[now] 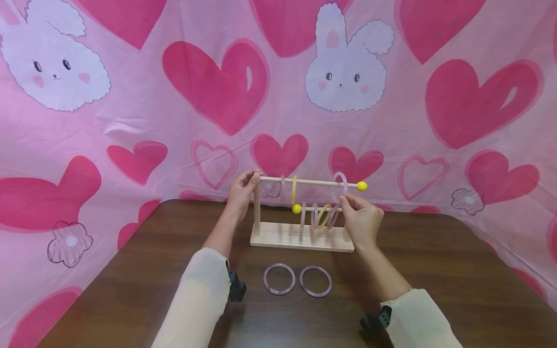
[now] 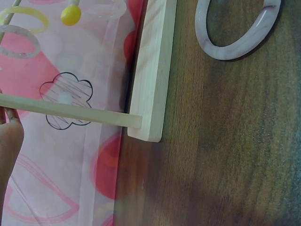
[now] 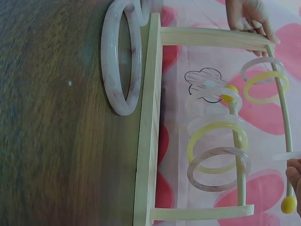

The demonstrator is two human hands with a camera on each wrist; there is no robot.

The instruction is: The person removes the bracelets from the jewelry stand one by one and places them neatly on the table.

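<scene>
A wooden bangle stand (image 1: 300, 238) has two rods, each tipped with a yellow ball. At its upper left corner my left hand (image 1: 241, 193) grips the top of the post (image 1: 256, 208). My right hand (image 1: 362, 220) pinches a pale lilac bangle (image 1: 340, 173) that hangs around the upper rod (image 1: 315, 182), close to its yellow ball (image 1: 362, 186). Further left on that rod hang a yellow bangle (image 1: 294, 191) and another pale one (image 1: 283, 188). Around the lower rod hang several bangles, one of them yellow (image 3: 192, 148). My right fingers show only partly in the right wrist view.
Two lilac bangles, a left one (image 1: 265, 280) and a right one (image 1: 329, 280), lie flat on the brown wooden table (image 1: 174, 290) in front of the stand. Behind the table hangs a pink cloth (image 1: 287, 121) printed with hearts and rabbits.
</scene>
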